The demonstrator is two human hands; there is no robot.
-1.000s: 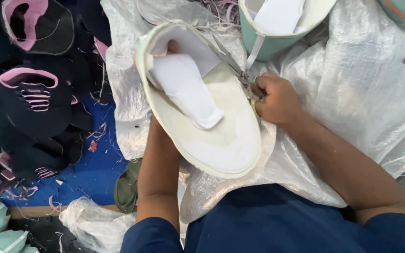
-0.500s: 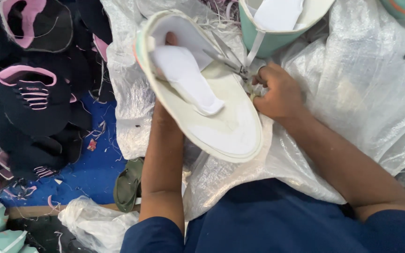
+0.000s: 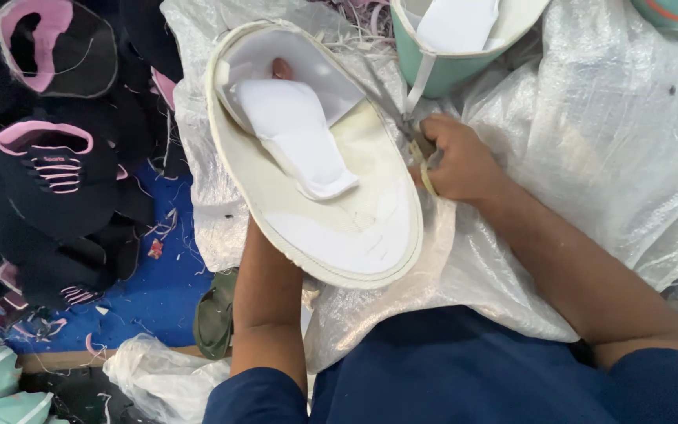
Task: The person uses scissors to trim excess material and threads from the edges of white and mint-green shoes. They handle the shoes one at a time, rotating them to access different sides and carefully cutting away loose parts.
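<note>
Right hand [image 3: 457,161], right of centre, fingers closed on small scissors [image 3: 421,157] at the edge of the cream shoe sole [image 3: 331,228]; left hand [image 3: 280,69] mostly hidden under the sole, one fingertip visible, grip cannot be determined; sole lies centre frame over clear plastic sheeting [image 3: 606,157]; dark pink-trimmed shoe uppers [image 3: 56,169] at left; teal shoe [image 3: 453,47] at top

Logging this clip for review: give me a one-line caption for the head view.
Left hand inside a cream shoe upper, right hand working small scissors at its edge, over a plastic sheet beside dark shoe uppers.
</note>
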